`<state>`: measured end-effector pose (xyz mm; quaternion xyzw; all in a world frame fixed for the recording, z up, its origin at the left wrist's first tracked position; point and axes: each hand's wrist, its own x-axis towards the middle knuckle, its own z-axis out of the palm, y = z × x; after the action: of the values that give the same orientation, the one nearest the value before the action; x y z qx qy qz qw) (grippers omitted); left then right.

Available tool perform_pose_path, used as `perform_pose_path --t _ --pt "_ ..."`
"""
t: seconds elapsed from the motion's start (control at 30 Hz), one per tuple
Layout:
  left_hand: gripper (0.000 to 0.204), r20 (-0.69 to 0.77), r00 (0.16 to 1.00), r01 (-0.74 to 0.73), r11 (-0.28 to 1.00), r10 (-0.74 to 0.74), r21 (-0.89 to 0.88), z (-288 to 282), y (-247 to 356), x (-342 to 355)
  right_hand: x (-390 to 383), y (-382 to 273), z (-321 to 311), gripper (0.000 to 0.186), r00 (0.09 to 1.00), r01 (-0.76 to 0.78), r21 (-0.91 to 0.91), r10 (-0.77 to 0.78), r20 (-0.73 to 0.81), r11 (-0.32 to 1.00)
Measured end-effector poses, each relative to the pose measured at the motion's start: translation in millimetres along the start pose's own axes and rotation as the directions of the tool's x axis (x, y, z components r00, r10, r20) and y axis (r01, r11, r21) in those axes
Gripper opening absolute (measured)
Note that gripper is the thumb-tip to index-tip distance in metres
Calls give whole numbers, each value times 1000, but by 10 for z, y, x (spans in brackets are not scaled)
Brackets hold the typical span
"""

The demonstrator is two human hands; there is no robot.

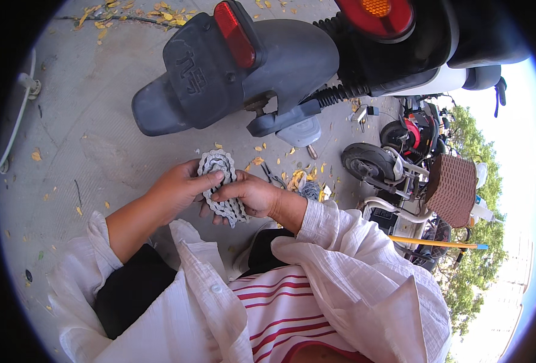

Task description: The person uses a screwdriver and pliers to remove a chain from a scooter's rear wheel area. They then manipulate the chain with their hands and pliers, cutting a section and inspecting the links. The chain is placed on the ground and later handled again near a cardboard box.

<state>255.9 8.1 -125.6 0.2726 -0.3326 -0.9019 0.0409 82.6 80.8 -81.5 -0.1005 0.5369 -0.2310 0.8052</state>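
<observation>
Chain [222,207], folded into a bundle of grey metal loops, is held in front of the body by both hands, with its long axis running roughly away from the body and slanting slightly. The chain is gripped from its left by the left hand [182,186], the thumb being laid across the links and the fingers curled underneath. From its right it is pinched by the right hand [254,195], whose thumb lies over the loops; how far the fingers are bent behind cannot be told. Neither hand is nearer, since the chain is touched by both. Right of the chain, a dark tool [272,176] and a grey tangled bundle [310,190] are seen on the ground [98,151]. Beyond the chain, a black mudguard [201,78] with a red reflector [234,33] is seen. Much farther right of it, a brown basket [458,190] and green trees [480,145] are visible.
</observation>
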Motion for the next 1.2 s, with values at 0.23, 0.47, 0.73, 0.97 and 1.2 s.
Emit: perform_pose_path --t 0.23,0.47,0.73,0.97,1.2 --pt "38 189 978 100 992 -83 -79 -51 4 -41 3 88 201 22 995 -15 27 13 98 1000" --pt "30 18 996 -66 889 83 -453 -126 -48 43 92 254 51 24 998 9 -288 -25 -54 958" --pt "16 -92 996 -61 789 6 -612 -321 -128 157 220 368 284 28 985 -50 -250 6 -174 967" --pt "23 26 1000 20 721 -3 -693 -442 -182 154 355 484 289 24 995 24 -152 -38 -93 988" --pt "41 25 1000 17 695 1 -719 -495 -215 158 350 354 359 21 989 -42 -34 37 -140 999"
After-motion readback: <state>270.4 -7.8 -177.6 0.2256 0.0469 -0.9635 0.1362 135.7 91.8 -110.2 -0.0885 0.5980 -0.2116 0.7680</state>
